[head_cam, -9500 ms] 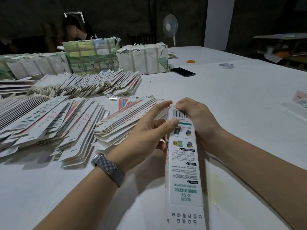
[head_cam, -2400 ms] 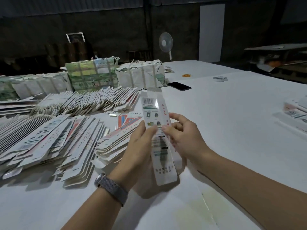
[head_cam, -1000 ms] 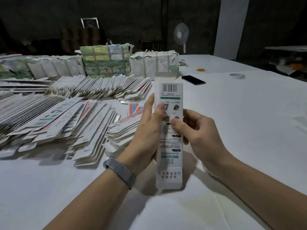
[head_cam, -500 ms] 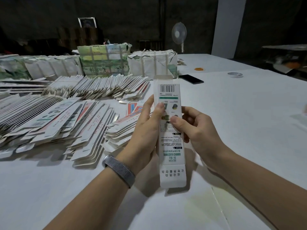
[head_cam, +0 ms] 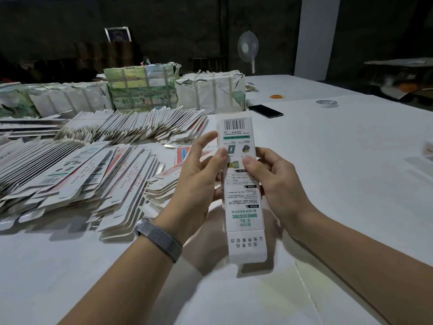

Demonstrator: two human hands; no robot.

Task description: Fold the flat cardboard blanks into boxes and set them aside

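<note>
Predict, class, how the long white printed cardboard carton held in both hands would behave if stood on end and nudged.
The long white printed cardboard carton is tall and narrow, so it probably tips easily. Thin card, likely light. Left hand and right hand pinch it with thumbs; it keeps straight, so fairly stiff.

a large white table (head_cam: 328, 160) carries everything. fanned rows of flat cardboard blanks (head_cam: 77, 174) cover its left side, with another overlapping row (head_cam: 131, 125) behind them. along the far edge stand strapped bundles: a green printed bundle (head_cam: 143, 87), a white bundle (head_cam: 210, 92) just right of it, and more bundles (head_cam: 58, 102) to the left. a black phone (head_cam: 266, 110) lies near the white bundle, a tape roll (head_cam: 327, 103) and a small orange item (head_cam: 276, 96) further off.
</note>
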